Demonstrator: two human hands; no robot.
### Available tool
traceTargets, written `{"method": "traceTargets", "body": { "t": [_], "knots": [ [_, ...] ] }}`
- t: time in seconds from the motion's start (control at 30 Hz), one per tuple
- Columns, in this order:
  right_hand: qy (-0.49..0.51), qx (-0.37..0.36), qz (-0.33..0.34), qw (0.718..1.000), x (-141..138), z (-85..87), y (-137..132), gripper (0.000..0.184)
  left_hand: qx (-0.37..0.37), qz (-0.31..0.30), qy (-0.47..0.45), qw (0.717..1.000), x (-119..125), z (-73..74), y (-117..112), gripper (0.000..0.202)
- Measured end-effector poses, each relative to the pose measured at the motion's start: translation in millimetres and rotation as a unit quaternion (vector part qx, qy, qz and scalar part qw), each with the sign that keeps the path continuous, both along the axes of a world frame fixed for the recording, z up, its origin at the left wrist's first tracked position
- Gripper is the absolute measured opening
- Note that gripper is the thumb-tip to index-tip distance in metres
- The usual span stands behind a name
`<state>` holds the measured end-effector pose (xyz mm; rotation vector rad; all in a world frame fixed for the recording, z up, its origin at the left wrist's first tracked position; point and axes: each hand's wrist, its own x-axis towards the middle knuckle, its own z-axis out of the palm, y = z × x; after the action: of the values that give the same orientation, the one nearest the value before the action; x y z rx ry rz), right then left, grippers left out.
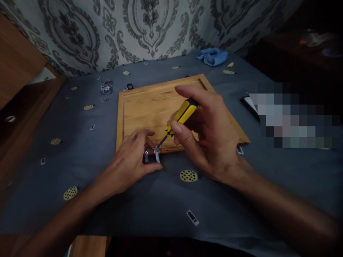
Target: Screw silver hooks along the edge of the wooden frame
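Note:
My right hand [211, 139] grips a yellow and black screwdriver [184, 113], slanted down to the left. Its tip meets a shiny metal hinge [157, 155] at the near edge of a wooden door panel [150, 110]. With thumb and fingers, my left hand [131, 153] holds the hinge from the left side. The fingers partly cover the hinge, and any screw under the tip is too small to make out. The panel lies flat and has a grooved border.
Beyond the panel's left corner lie another metal hinge [106, 86] and some small screws [106, 99]. A blue cloth [213, 56] is crumpled at the back. Dark blue fabric with pineapple prints [144, 207] covers the surface. Wooden furniture [21, 60] stands at the left, with a patterned curtain [112, 32] behind.

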<state>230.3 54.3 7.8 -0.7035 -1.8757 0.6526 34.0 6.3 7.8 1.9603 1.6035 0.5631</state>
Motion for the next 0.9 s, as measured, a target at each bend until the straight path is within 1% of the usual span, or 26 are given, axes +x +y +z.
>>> {"method": "traceTargets", "body": {
  "t": [0.17, 0.3, 0.4, 0.47, 0.57, 0.7, 0.8, 0.9],
  "knots": [
    [-0.009, -0.001, 0.003, 1.0, -1, -3.3, 1, 0.048, -0.001, -0.004, -0.002, 1.0, -1, -0.4, 0, 0.07],
    [-0.019, 0.022, 0.013, 1.0, -2, -3.4, 2, 0.048, 0.02, -0.006, -0.005, 1.0, -2, -4.1, -1, 0.071],
    [-0.027, 0.042, 0.015, 0.999, -2, -2.5, 2, 0.047, 0.025, -0.003, -0.009, 1.0, -2, -5.8, -1, 0.065],
    [-0.032, 0.043, 0.013, 0.998, -2, -2.6, 2, 0.046, 0.023, -0.001, -0.01, 1.0, -2, -5.7, -1, 0.061],
    [-0.038, 0.042, 0.009, 0.998, -3, -2.9, 1, 0.046, 0.023, -0.003, -0.01, 1.0, -2, -4.6, 0, 0.06],
    [-0.036, 0.073, 0.032, 0.996, -5, 0.1, 1, 0.046, 0.033, -0.003, 0.001, 0.999, -1, -3.8, 0, 0.056],
    [-0.051, 0.095, 0.042, 0.993, -4, 3.7, 1, 0.04, 0.036, -0.009, 0.021, 0.999, -2, -4.5, -1, 0.054],
    [-0.069, 0.092, 0.044, 0.992, -1, 7.0, 1, 0.033, 0.038, -0.009, 0.032, 0.999, -2, -5.5, -1, 0.054]
  ]
}}
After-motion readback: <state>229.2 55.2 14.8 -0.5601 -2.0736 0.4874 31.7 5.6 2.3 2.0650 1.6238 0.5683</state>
